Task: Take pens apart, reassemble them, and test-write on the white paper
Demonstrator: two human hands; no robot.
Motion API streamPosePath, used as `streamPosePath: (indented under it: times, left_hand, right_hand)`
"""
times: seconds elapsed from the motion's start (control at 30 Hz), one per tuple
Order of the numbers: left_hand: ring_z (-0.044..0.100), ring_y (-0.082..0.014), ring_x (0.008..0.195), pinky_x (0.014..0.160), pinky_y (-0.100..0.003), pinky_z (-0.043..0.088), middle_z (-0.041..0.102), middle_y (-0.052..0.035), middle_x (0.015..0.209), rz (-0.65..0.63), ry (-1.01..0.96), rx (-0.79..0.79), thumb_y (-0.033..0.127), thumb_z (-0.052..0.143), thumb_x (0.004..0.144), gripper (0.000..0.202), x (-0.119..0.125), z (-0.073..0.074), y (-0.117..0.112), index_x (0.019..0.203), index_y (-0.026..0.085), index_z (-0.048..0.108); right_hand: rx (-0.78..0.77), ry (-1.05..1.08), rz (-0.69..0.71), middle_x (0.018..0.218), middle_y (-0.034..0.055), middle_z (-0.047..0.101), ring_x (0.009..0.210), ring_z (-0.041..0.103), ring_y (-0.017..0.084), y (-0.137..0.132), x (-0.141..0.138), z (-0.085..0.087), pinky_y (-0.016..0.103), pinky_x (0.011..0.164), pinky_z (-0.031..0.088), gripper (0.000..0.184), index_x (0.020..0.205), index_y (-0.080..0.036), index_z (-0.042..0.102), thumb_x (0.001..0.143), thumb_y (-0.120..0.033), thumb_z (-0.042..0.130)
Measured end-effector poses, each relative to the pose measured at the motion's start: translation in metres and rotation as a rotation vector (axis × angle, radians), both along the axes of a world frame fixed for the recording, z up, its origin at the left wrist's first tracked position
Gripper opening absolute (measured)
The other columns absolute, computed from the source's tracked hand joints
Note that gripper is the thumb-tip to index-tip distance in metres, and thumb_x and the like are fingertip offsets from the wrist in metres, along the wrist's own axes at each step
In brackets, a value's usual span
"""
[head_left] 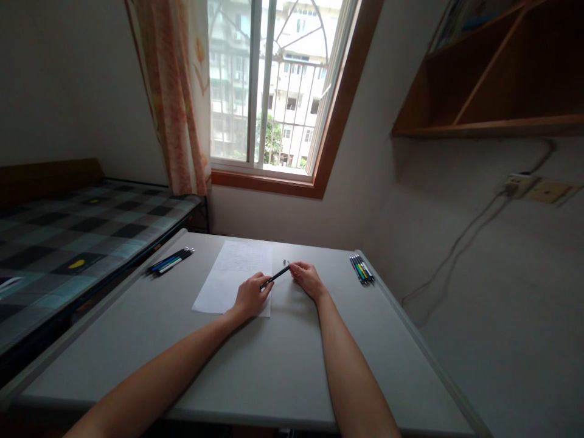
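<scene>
My left hand [252,295] rests on the lower right part of a white sheet of paper [230,274] and its fingers are closed on the near end of a dark pen [275,278]. My right hand [307,277] pinches the pen's far end, where a small pale cap or tip [286,263] shows. The pen lies slanted between both hands, just above the grey table [274,359].
A bunch of several pens [170,261] lies near the table's far left corner, another bunch [362,269] near its right edge. A bed with a checked cover [68,237] stands at the left. The window [269,85], a wall shelf [493,79] and a socket with cables [520,182] are beyond.
</scene>
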State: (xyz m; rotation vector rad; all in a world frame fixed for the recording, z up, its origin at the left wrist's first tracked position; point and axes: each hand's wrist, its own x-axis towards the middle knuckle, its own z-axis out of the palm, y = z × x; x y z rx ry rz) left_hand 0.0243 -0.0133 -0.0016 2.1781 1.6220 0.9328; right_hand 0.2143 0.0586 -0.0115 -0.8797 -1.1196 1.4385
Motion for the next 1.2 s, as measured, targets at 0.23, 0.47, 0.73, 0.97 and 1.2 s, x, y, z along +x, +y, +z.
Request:
streamPosePath:
  times: [0.23, 0.47, 0.73, 0.97, 1.2]
  left_hand:
    - [0.055, -0.0117, 0.073, 0.066, -0.021, 0.036, 0.059, -0.0009, 0.081, 0.016, 0.011, 0.003, 0.034, 0.044, 0.084, 0.024, 0.000, -0.002, 0.001, 0.090, 0.023, 0.065]
    - [0.055, -0.0121, 0.072, 0.066, -0.022, 0.036, 0.059, -0.0012, 0.080, 0.019, 0.027, -0.005, 0.035, 0.044, 0.084, 0.025, 0.002, 0.000, 0.000, 0.088, 0.023, 0.065]
    - [0.056, -0.0127, 0.074, 0.067, -0.022, 0.036, 0.060, -0.0015, 0.081, 0.024, 0.020, -0.018, 0.034, 0.044, 0.084, 0.025, 0.003, 0.002, 0.000, 0.089, 0.023, 0.066]
    - [0.056, -0.0124, 0.074, 0.066, -0.022, 0.036, 0.060, -0.0013, 0.081, 0.016, 0.015, 0.005, 0.035, 0.044, 0.084, 0.025, 0.002, -0.001, 0.001, 0.089, 0.023, 0.065]
    - [0.056, -0.0131, 0.075, 0.068, -0.023, 0.037, 0.060, -0.0017, 0.083, 0.027, 0.014, -0.038, 0.035, 0.045, 0.084, 0.025, 0.003, 0.003, -0.001, 0.090, 0.023, 0.066]
  right_hand:
    - [0.189, -0.276, -0.391, 0.080, 0.0051, 0.064, 0.065, 0.055, 0.013, 0.015, 0.008, -0.010, 0.025, 0.058, 0.043, 0.028, 0.076, -0.018, 0.069, 0.067, -0.043, 0.060]
    - [0.480, -1.101, -0.313, 0.112, 0.0043, 0.060, 0.105, 0.047, 0.023, 0.008, 0.002, -0.015, 0.038, 0.089, 0.034, 0.026, 0.096, -0.025, 0.067, 0.074, -0.025, 0.053]
    - [0.493, -1.214, -0.292, 0.105, 0.0055, 0.063, 0.101, 0.049, 0.021, 0.006, 0.002, -0.012, 0.034, 0.089, 0.034, 0.023, 0.095, -0.023, 0.066, 0.078, -0.022, 0.049]
    - [0.495, -1.269, -0.398, 0.117, 0.0061, 0.056, 0.106, 0.042, 0.025, 0.006, 0.006, -0.013, 0.038, 0.089, 0.032, 0.028, 0.103, -0.024, 0.064, 0.077, -0.023, 0.051]
    - [0.494, -1.306, -0.348, 0.106, 0.0041, 0.063, 0.100, 0.045, 0.025, 0.004, 0.005, -0.013, 0.037, 0.085, 0.032, 0.021, 0.092, -0.025, 0.066, 0.079, -0.024, 0.050]
